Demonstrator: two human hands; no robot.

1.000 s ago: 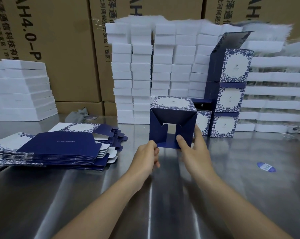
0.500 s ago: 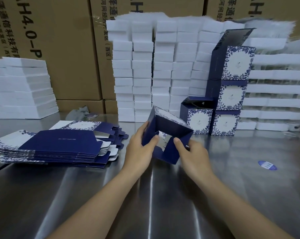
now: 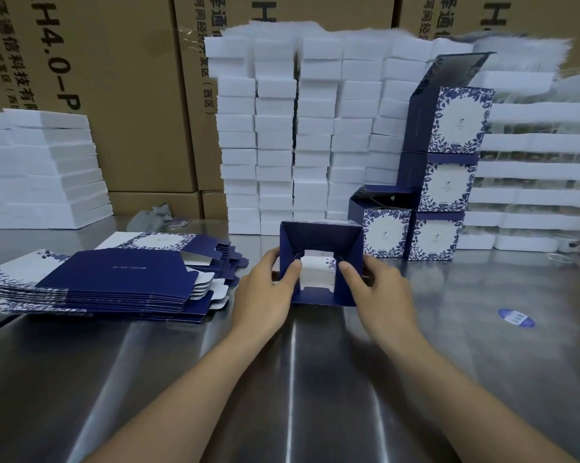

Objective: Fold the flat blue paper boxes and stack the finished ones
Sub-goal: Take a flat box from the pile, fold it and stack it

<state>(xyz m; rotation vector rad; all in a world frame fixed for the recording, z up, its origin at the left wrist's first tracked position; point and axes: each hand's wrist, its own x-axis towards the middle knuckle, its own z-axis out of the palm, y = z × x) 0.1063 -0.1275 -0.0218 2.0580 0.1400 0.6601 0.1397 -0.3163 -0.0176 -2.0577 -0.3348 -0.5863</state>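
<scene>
Half-folded navy blue paper box point(image 3: 320, 237), tilted before, now level; left hand point(image 3: 265, 289) and right hand point(image 3: 378, 289) grasp its sides, thumbs pressing flaps.

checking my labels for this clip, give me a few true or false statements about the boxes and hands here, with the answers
1. The left hand and the right hand both grip the half-folded box. True.
2. The pile of flat boxes lies to the right of the hands. False: it lies to their left.
3. The finished boxes stand three high, with a fourth box beside the bottom one. True.
4. The half-folded box is closed on every side. False: the end facing the camera is open, its flaps only partly turned in.
5. A blue sticker lies on the table, right of the hands. True.
</scene>
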